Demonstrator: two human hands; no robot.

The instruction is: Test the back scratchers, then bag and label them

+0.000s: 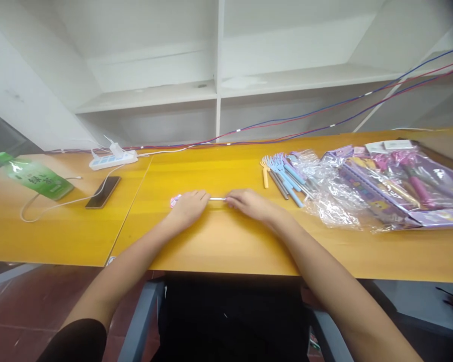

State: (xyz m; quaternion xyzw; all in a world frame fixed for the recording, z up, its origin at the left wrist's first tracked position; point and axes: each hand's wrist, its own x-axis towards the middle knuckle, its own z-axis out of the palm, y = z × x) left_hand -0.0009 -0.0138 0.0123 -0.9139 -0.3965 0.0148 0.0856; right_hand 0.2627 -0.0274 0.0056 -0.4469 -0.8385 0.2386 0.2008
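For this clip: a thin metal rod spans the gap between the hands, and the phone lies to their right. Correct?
Not quite: the head view shows the phone on the table to the hands' left. The thin metal rod does span the gap between the left hand and the right hand.

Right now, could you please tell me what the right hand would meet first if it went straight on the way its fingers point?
Most likely the left hand, just across the short exposed stretch of thin metal rod that the right hand holds; exact depth is hard to judge.
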